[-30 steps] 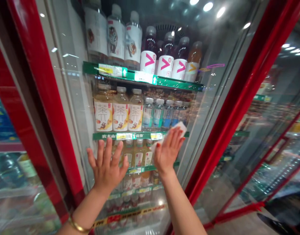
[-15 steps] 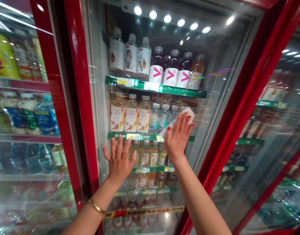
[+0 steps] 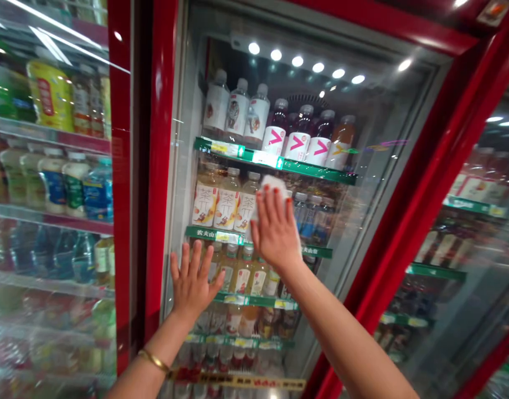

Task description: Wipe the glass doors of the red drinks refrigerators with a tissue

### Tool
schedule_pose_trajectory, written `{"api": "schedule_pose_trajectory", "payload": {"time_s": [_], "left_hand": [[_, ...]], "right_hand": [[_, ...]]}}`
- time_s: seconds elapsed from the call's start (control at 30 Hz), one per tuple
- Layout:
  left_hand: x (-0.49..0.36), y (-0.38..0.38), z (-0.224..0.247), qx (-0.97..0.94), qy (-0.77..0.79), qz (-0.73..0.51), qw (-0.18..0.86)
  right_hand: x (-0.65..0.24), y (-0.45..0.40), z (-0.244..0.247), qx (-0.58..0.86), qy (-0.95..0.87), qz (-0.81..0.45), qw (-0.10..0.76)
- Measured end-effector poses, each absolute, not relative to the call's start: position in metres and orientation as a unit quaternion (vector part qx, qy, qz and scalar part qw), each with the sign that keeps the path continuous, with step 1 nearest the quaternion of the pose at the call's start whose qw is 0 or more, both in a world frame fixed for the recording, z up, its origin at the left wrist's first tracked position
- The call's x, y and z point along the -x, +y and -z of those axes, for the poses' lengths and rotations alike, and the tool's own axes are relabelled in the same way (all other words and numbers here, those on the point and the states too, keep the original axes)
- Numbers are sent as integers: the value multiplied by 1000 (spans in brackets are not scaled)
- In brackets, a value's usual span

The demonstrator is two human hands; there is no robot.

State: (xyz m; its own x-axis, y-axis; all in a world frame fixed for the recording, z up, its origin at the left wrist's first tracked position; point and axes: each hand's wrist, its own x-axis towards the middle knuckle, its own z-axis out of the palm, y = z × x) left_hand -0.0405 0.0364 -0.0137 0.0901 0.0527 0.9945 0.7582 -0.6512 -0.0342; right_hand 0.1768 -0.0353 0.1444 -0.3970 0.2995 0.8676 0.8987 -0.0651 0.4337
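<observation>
My right hand (image 3: 277, 233) lies flat over a white cloth (image 3: 272, 182), pressing it against the glass door (image 3: 382, 119) of a drinks fridge. The cloth's edges show past the fingertips and beside the palm; the rest is hidden. Lower and to the left, my left hand (image 3: 193, 284) rests on the same glass with spread fingers and holds nothing. A gold bangle (image 3: 154, 360) circles the left wrist. Behind the glass, tea bottles (image 3: 227, 206) with white labels stand on the shelf near both hands.
Red frame posts (image 3: 162, 166) border the door on both sides. Higher up inside stand bottles with pink V labels (image 3: 296, 143) on a green-edged shelf (image 3: 320, 169). Another fridge at left holds drinks, including blue bottles (image 3: 98, 188); one more fridge stands at right.
My right hand has slid left across the glass with the cloth. My left hand stays spread at about the same place on the door. The view has shifted slightly.
</observation>
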Motion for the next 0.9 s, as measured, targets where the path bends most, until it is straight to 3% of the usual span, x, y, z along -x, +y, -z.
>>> {"api": "schedule_pose_trajectory", "payload": {"time_s": [0.1,0.17,0.27,0.33,0.4,0.47,0.57,0.63,0.7,0.83,0.9], "left_hand": [[41,37,15,677,-295,610,288],[42,38,15,678,-292,615,278],[41,39,16,682,-282,619,269],[40,39,17,682,-281,619,272],[40,40,19,680,-286,618,273],[41,41,22,682,-287,618,267],[44,42,27,682,-266,631,258],[44,42,28,677,-248,642,262],[43,41,27,676,-242,641,270],[40,39,23,671,-267,632,282],[40,39,24,664,-272,634,288]], "right_hand": [[-174,-43,-120,321,-756,557,122],[-199,-57,-113,322,-763,552,95],[-228,-70,-141,459,-664,562,182],[-218,-62,-168,533,-574,564,261],[-187,-46,-179,556,-555,550,283],[-155,-34,-170,524,-644,517,209],[-141,-39,-143,417,-809,414,6],[-157,-51,-142,395,-840,367,-56],[-173,-58,-162,438,-812,386,-9],[-152,-41,-209,510,-685,486,187],[-124,-27,-205,457,-715,497,182]]}}
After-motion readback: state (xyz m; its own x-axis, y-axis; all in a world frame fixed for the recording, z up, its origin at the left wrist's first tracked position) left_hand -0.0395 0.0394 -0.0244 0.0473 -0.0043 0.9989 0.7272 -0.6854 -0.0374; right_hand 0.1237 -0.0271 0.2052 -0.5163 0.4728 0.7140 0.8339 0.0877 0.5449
